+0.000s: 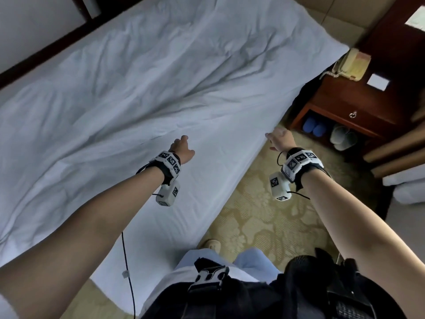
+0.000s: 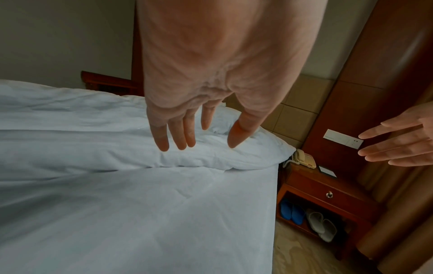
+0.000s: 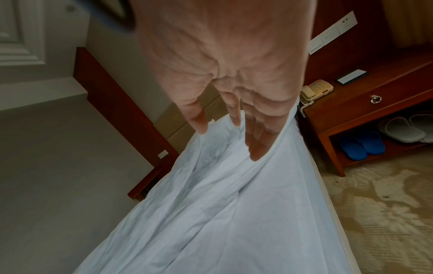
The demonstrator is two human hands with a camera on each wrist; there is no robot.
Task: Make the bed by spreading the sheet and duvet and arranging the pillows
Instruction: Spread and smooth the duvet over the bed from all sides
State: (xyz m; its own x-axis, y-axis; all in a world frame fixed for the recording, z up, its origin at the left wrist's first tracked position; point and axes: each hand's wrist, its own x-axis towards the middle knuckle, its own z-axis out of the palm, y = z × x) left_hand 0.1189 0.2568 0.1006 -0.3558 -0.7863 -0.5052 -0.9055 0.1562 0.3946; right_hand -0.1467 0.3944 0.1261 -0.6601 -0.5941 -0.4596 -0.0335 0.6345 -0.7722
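- The white duvet lies spread over the bed, wrinkled, with long creases running diagonally toward the bedside corner; its near edge hangs down the side beside our legs.
- At the head end, in the left wrist view, a thicker rolled or folded band of duvet lies across the bed; whether a pillow sits under it we cannot tell.
- Our left hand hovers over the duvet near its edge, fingers straight and relaxed, gripping nothing.
- Our right hand reaches at the duvet's side edge, fingers extended; in the right wrist view the fingertips sit at the hem, yet no pinch shows.
- To do this step well, we judge it best to sweep both flat palms outward along the creases toward the head end, then pull the side hem taut and even.
- The risk we see: dragging one side alone would skew the overhang.
- Beyond the bed stand a wooden nightstand with a corded telephone, and blue slippers below.
- A white card lies on the nightstand; any writing on it or on the telephone is too small to read.
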